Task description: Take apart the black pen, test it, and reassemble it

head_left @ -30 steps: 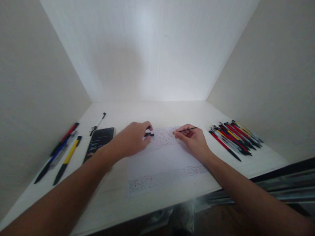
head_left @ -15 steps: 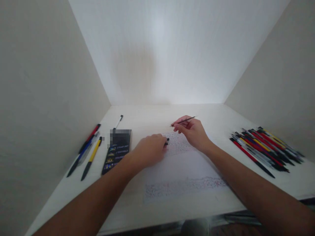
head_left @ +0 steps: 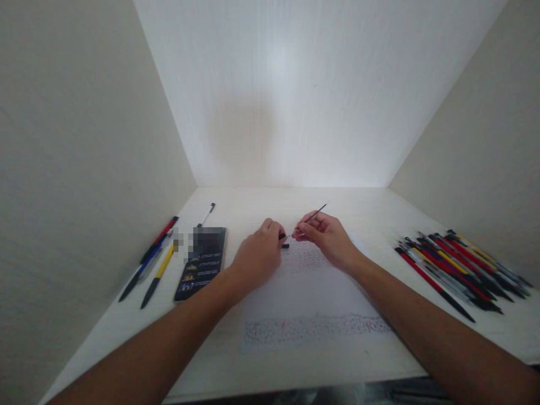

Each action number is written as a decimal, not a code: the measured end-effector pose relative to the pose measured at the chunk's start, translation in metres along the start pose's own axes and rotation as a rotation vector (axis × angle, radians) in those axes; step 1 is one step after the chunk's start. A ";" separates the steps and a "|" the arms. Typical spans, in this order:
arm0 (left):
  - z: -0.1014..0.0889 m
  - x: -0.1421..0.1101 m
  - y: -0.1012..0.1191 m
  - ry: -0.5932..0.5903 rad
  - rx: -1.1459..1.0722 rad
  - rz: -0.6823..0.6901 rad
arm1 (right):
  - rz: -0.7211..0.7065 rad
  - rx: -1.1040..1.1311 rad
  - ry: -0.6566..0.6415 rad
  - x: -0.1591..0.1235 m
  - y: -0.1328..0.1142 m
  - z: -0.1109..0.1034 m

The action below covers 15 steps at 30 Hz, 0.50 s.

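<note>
My right hand [head_left: 331, 239] pinches a thin dark pen refill [head_left: 318, 211], its tip pointing down and left toward my left hand. My left hand [head_left: 259, 253] is closed around small black pen parts; one black end [head_left: 282, 237] sticks out by the fingertips and a second black piece [head_left: 286, 246] shows just below it. Most of what the left hand holds is hidden by its fingers. Both hands are close together over a sheet of paper [head_left: 304, 292] covered with handwriting at the top and a dense band of scribbles near the bottom.
A phone [head_left: 205, 261] with its screen lit lies to the left. Beyond it are a white pen [head_left: 206, 215] and several coloured pens, including a yellow pen [head_left: 158, 275]. A pile of pens [head_left: 459, 267] spreads on the right. Pale walls [head_left: 291, 129] enclose the desk.
My right hand has come down and closer to the left, the refill now tilted more steeply. My left hand has turned slightly upward, bringing the black end toward the refill's tip.
</note>
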State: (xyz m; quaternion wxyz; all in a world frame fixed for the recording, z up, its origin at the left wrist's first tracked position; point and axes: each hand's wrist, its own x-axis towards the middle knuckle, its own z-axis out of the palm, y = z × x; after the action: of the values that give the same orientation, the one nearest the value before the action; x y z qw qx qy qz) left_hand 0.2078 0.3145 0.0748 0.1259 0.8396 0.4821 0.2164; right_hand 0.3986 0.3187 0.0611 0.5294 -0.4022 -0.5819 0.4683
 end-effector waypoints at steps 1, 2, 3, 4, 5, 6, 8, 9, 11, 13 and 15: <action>0.003 0.000 -0.001 0.026 -0.003 0.002 | -0.004 0.004 -0.004 -0.001 0.000 0.001; 0.006 0.001 -0.003 0.053 -0.010 0.009 | -0.008 0.008 -0.004 -0.001 0.001 0.003; 0.008 0.001 -0.004 0.079 -0.018 0.019 | -0.012 0.012 -0.001 -0.002 0.001 0.004; 0.009 0.001 -0.004 0.098 -0.029 0.031 | -0.016 0.018 0.003 -0.002 0.002 0.004; 0.010 0.001 -0.004 0.107 -0.042 0.044 | -0.018 0.027 0.004 -0.003 0.002 0.005; 0.010 0.001 -0.004 0.113 -0.054 0.053 | -0.019 0.034 0.003 -0.003 0.003 0.005; 0.009 0.001 -0.002 0.113 -0.071 0.060 | -0.018 0.035 -0.013 -0.002 0.004 0.005; 0.008 0.001 -0.002 0.112 -0.076 0.061 | -0.016 0.029 -0.028 -0.002 0.004 0.005; 0.007 0.001 0.000 0.112 -0.080 0.056 | -0.014 0.005 -0.053 -0.001 0.004 0.003; 0.006 0.001 0.001 0.124 -0.079 0.049 | -0.018 -0.019 -0.054 -0.001 0.002 0.001; 0.004 0.001 0.002 0.151 -0.076 0.053 | -0.027 -0.033 -0.034 -0.001 -0.001 0.000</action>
State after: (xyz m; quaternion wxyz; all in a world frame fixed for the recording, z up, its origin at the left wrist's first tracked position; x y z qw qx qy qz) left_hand 0.2115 0.3139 0.0725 0.1150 0.8280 0.4593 0.3003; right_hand 0.3990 0.3173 0.0619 0.5192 -0.3948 -0.6039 0.4581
